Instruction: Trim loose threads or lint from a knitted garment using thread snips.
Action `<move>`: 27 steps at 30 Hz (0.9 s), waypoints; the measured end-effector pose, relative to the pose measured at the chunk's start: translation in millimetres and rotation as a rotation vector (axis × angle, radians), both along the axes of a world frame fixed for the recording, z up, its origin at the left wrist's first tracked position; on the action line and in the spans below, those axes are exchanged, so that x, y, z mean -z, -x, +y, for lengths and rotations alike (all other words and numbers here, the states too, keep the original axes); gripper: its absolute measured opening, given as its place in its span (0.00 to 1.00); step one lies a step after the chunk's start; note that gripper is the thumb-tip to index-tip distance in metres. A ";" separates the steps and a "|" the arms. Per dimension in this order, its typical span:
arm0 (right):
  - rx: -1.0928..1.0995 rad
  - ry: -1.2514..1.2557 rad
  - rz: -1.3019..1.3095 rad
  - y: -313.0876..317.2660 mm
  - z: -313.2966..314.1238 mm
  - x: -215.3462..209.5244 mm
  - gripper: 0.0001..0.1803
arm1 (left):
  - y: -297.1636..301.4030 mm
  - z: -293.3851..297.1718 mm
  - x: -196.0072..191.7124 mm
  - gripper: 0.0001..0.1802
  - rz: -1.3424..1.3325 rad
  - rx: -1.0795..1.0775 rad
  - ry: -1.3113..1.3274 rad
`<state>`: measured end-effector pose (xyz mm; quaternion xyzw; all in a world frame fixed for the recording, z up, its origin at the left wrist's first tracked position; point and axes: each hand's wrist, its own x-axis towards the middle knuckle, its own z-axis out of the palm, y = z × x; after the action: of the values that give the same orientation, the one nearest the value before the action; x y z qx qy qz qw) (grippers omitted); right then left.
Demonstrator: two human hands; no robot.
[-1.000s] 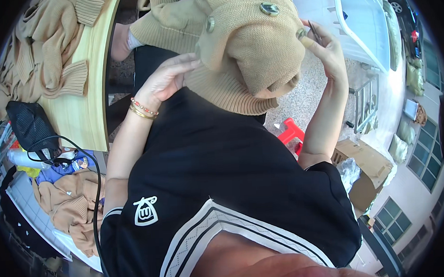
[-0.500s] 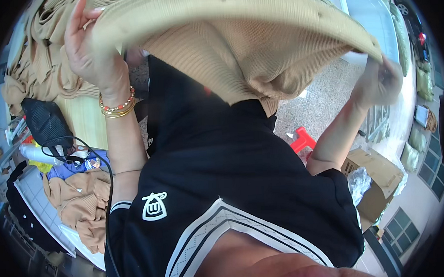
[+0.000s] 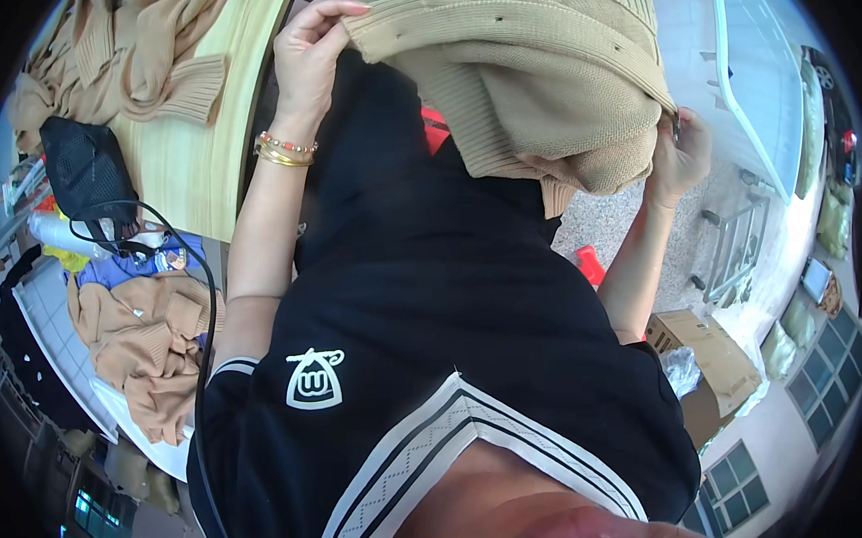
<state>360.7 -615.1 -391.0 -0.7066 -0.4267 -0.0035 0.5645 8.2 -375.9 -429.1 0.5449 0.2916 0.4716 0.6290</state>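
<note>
Left hand (image 3: 309,68): thumb and fingers pinch the left end of a long ribbed band; a beaded bracelet (image 3: 288,142) and gold-coloured bangles (image 3: 284,158) circle the wrist below these fingers.
Right hand (image 3: 684,157): fingers grasp the band's other end; a small dark sliver shows among them, too little of it to identify.
Knit garment (image 3: 558,100): tan, soft, ribbed at the edges, stretched between the two sets of fingers, its body drooping in folds below the band.
Buttonholes: small dark slots spaced along the band, between the fingers.
Table (image 3: 177,174): pale wood, left of the left fingers, bearing a heap of tan knitwear (image 3: 143,51).
Bag (image 3: 85,173): black mesh, farther left and lower than the left fingers.
Bin (image 3: 770,110): translucent plastic, just right of the right fingers.
Box (image 3: 709,353): brown cardboard, well below the right fingers.
</note>
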 end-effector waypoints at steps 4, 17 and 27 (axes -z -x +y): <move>-0.027 -0.014 -0.009 5.0 0.0 -6.2 0.14 | 4.5 3.3 15.0 0.08 0.013 -0.002 0.058; -0.136 -0.083 -0.046 16.0 -10.2 -73.1 0.29 | -1.8 -55.8 -10.0 0.16 0.095 0.196 0.621; -0.533 0.121 -0.540 142.2 65.6 -104.0 0.23 | -16.3 -49.1 3.1 0.20 -0.012 0.172 0.789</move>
<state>218.6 -549.4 -287.0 -0.5766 -0.7283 -0.0173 0.3700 24.5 -425.0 -432.2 0.2812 0.3999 0.2723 0.8288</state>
